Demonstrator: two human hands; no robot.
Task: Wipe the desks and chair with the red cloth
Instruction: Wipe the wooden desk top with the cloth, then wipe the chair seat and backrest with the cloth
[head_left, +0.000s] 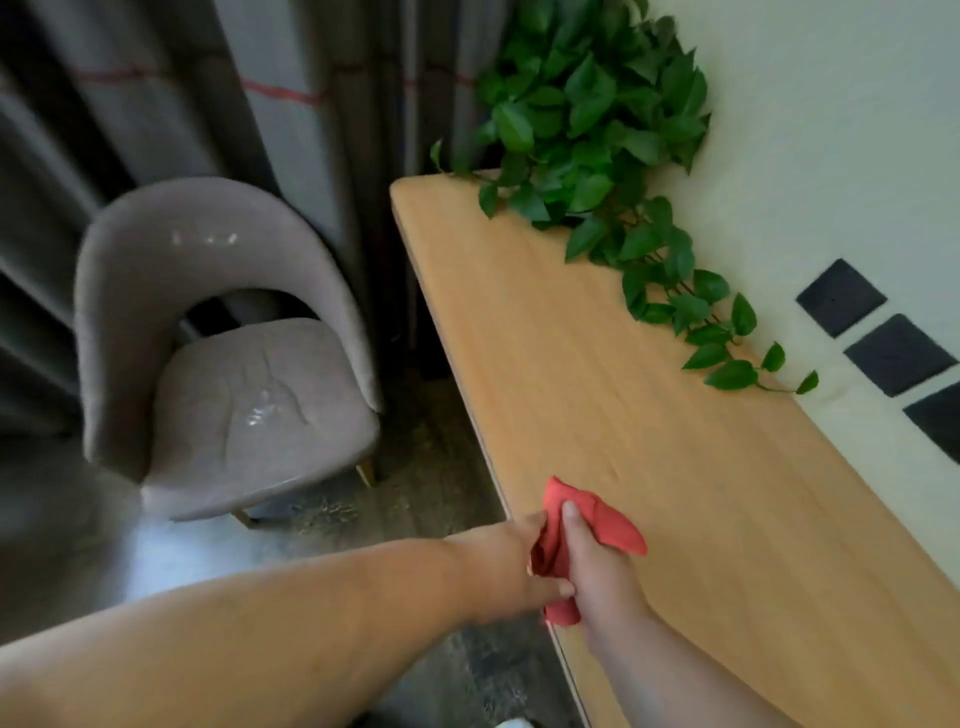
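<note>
We hold the red cloth (587, 535) bunched at the near left edge of the wooden surface (649, 415), part of it lying over the wood and part hanging past the edge. Our right hand (597, 566) has its grip closed around the middle of the cloth, thumb pressed up along the fabric. Our left hand (519, 561) reaches in from the left and pinches the cloth's left side, its fingers partly hidden behind the folds, so both grips are holding the same cloth. The surface runs from near right to far, its long right side against a pale wall (831, 156). A leafy green trailing plant (597, 119) sits at the far end, its vine lying along the wall side of the wood. Three dark square patches (896, 353) mark the wall on the right. To the left, well apart from the surface, a grey upholstered chair (223, 353) stands on the floor (426, 499) before grey curtains (156, 104).
</note>
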